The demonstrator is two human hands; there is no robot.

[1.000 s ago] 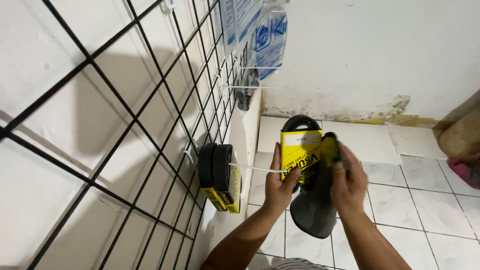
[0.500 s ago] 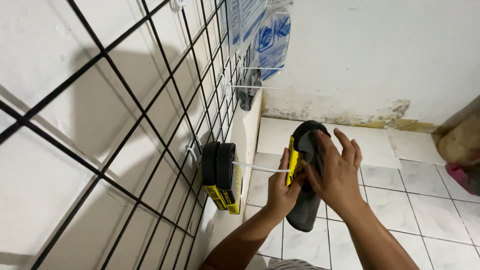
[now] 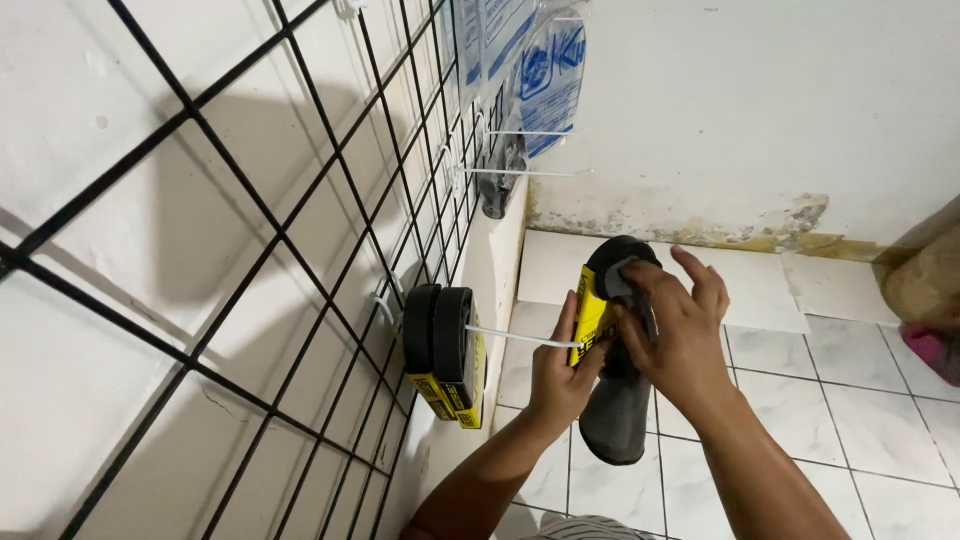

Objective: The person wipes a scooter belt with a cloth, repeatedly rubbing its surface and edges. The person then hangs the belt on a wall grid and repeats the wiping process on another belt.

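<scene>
A pair of black sandals with a yellow card band point(image 3: 606, 345) is held at the outer end of a white wire hook point(image 3: 515, 336) that sticks out from the black wire grid point(image 3: 300, 230). My left hand point(image 3: 556, 372) grips the pair from below and left, thumb against the yellow band. My right hand point(image 3: 675, 335) covers the pair's outer side, fingers spread over its top. Another black pair with yellow bands point(image 3: 445, 352) hangs further in on the same hook, against the grid.
Clear plastic packets with blue print point(image 3: 530, 60) hang on upper hooks. A dark item point(image 3: 495, 190) hangs below them. White floor tiles point(image 3: 830, 400) lie beneath, a stained wall base point(image 3: 700, 225) behind, a brown sack point(image 3: 925, 280) and a pink object point(image 3: 935, 350) at right.
The sandal pair has turned from facing me to edge-on and shifted left toward the hook's tip. My right hand has moved from its side onto its outer face.
</scene>
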